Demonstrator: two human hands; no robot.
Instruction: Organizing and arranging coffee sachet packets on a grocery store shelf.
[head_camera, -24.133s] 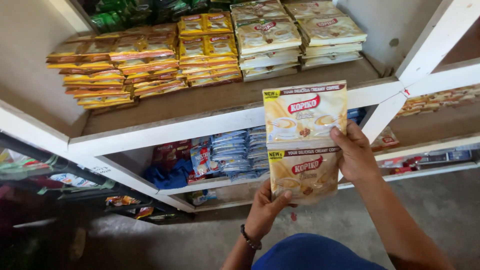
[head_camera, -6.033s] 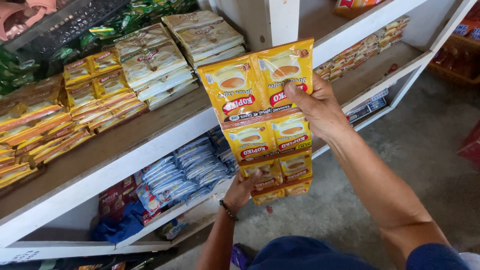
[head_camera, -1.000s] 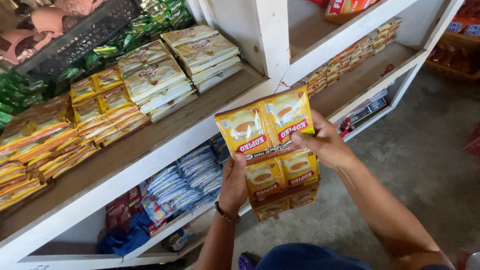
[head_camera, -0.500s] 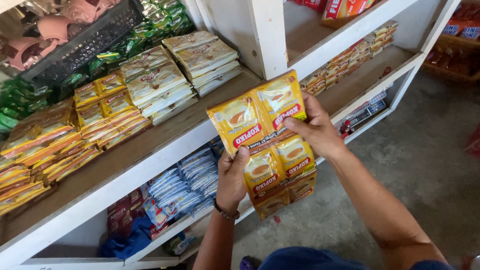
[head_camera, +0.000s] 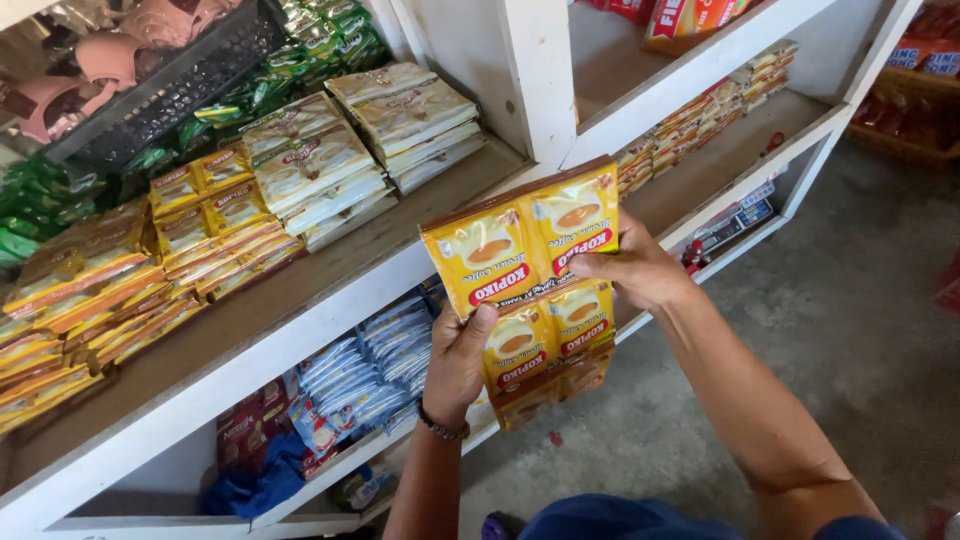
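1. Since half a second ago the strip of yellow coffee sachets (head_camera: 535, 290) sits slightly lower and nearer the frame's centre, and the left hand (head_camera: 458, 350) has slid a little further up its left edge; the right hand (head_camera: 632, 268) stays at its right edge.
2. The left hand, just below centre, is partly closed, thumb on the front of the lower sachets and fingers behind; a dark bead bracelet (head_camera: 440, 425) circles that wrist.
3. The right hand, right of centre, pinches the strip's upper right side, fingers curled over the front.
4. The strip hangs in two columns in mid-frame, yellow with red label bands and pictures of cups, in front of the white shelf edge (head_camera: 300, 335).
5. On the wooden shelf at the upper left lie stacks of yellow-orange sachets (head_camera: 90, 290), and beside them, toward the upper centre, cream-coloured sachets (head_camera: 370, 140).
6. Above them, at the top left, are green packets (head_camera: 300, 50) and a black plastic basket (head_camera: 160, 90).
7. Blue and white sachets (head_camera: 370, 360) fill the lower shelf, partly hidden by the left forearm.
8. More small packets (head_camera: 700, 115) line the shelf at the upper right, above grey concrete floor (head_camera: 850, 330).
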